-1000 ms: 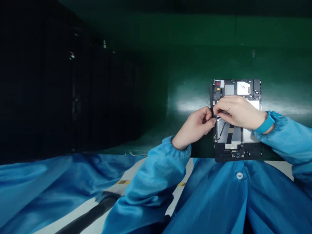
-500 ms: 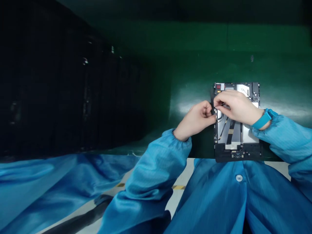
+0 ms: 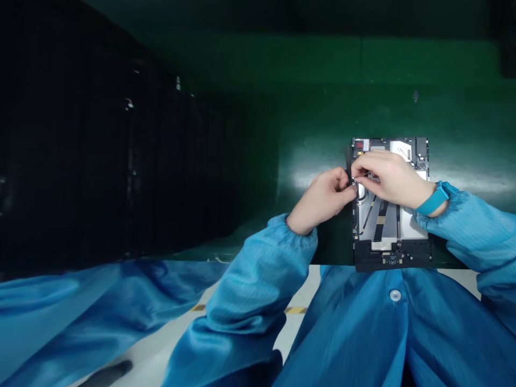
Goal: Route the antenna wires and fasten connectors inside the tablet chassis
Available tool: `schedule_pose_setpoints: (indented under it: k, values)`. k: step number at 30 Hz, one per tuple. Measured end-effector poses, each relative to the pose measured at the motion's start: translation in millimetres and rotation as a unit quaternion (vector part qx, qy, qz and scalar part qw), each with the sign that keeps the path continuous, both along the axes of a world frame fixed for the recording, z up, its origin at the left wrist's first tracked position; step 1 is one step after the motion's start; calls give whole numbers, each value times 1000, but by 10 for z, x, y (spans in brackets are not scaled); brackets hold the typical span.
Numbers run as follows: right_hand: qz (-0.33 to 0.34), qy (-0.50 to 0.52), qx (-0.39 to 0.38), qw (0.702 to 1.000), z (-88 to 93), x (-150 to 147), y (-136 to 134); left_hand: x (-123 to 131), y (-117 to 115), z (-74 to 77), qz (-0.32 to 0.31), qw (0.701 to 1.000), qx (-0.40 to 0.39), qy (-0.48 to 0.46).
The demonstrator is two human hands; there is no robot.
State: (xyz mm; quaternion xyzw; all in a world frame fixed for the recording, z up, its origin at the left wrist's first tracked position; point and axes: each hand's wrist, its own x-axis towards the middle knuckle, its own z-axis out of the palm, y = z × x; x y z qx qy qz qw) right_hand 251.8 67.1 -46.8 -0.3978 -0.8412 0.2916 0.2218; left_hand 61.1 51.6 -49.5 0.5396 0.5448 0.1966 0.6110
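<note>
An opened electronic device (image 3: 389, 231) with black edges, silver panels and dark ribbon cables lies on the green table (image 3: 314, 123) near its front edge. My right hand (image 3: 387, 172) reaches over its upper left part, thumb and forefinger pinched on a thin wire (image 3: 367, 172) at the left edge. Close beside it, my left hand (image 3: 324, 199) has its fingers curled and its thumb touching the device's left rim. What the left fingers hold, if anything, is too small to make out. A blue band (image 3: 433, 201) circles my right wrist.
At the left, a large dark object (image 3: 80, 150) with small glints covers much of the table. Blue clothing (image 3: 80, 312) of another person shows at the lower left. Yellow-and-black tape (image 3: 295, 310) crosses the pale floor below the table's front edge.
The device appears slightly further left and lower in the view. Both hands stay at its left edge with almost the same grip. The dark shape on the floor at the lower left has shifted down and left.
</note>
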Motion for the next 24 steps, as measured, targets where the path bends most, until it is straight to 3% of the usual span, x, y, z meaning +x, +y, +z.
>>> schedule_pose_setpoints:
  k: [4, 13, 20, 24]
  values:
    - [-18, 12, 3, 1000, 0, 3, 22, 46, 32, 52, 19, 999, -48, -11]
    - [-152, 10, -3, 988, 13, -15, 94, 102, 204, 121, 52, 994, -94, 36]
    - [-176, -1, -17, 984, 15, -29, 79, 130, 305, 78, 76, 993, -92, 3]
    - [-177, -16, -12, 984, -21, -35, 102, 121, 337, 49, 58, 995, -86, -14]
